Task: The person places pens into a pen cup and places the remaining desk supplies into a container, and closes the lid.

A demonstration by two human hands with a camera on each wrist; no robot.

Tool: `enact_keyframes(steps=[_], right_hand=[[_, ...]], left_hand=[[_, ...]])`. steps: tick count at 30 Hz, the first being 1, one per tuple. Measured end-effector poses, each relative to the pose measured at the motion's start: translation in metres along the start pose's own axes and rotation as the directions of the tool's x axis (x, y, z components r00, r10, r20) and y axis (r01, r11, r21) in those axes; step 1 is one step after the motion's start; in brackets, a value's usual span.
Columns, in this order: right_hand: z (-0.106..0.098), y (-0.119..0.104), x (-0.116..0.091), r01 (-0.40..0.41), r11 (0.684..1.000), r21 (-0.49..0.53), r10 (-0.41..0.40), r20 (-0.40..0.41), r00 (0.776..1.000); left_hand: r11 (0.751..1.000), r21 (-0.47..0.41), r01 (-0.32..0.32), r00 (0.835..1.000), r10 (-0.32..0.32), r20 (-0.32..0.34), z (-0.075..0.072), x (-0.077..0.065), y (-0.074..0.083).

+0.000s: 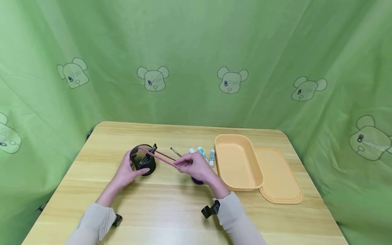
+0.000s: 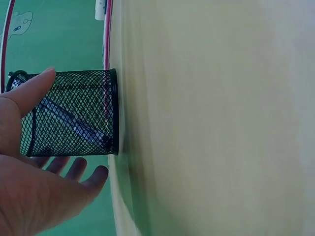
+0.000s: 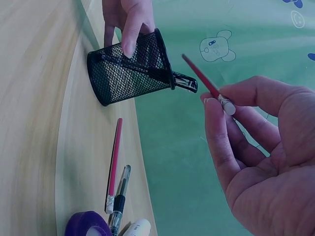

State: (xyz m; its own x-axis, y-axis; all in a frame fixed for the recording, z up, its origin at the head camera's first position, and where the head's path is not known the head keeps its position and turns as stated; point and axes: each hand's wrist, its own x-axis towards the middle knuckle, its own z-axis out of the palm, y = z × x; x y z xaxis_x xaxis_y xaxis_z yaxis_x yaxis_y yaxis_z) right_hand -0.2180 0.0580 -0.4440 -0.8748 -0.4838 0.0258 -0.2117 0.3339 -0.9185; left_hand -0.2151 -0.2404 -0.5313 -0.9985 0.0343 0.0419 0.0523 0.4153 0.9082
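Note:
My left hand point(image 1: 125, 173) grips a black mesh pen cup point(image 2: 74, 113) that stands on the table, thumb on the near side and fingers round the back. Inside it leans a dark pen point(image 3: 186, 81) with its top above the rim. My right hand point(image 1: 196, 166) pinches a red pencil point(image 3: 202, 73) near its white eraser end, between thumb and fingertips. The pencil's far end points at the cup's mouth, overlapping it in the head view. Below the right hand, a second red pencil point(image 3: 114, 162) and a gel pen point(image 3: 118, 204) lie on the table.
A purple tape roll point(image 1: 197, 181) lies partly hidden under the right hand. Several white tubes, one a labelled stick point(image 1: 212, 158), lie beside an orange plastic box point(image 1: 235, 163). Its flat lid point(image 1: 280, 177) lies to the right. A green curtain point(image 1: 196, 102) hangs behind the table.

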Motion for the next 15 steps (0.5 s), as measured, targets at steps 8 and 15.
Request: enact_keyframes(steps=[8,15], right_hand=[[0.0001,0.0110,0.0063,-0.003,1.000,-0.027,0.003,-0.007,1.000],[0.0012,0.0087,0.0083,-0.003,1.000,-0.014,0.003,-0.014,1.000]], left_hand=[[0.992,-0.126,-0.007,0.999,0.013,0.048,-0.0022,0.0038,-0.0006],[0.993,-0.111,0.024,0.999,-0.019,0.046,0.0001,0.0049,-0.0005]])
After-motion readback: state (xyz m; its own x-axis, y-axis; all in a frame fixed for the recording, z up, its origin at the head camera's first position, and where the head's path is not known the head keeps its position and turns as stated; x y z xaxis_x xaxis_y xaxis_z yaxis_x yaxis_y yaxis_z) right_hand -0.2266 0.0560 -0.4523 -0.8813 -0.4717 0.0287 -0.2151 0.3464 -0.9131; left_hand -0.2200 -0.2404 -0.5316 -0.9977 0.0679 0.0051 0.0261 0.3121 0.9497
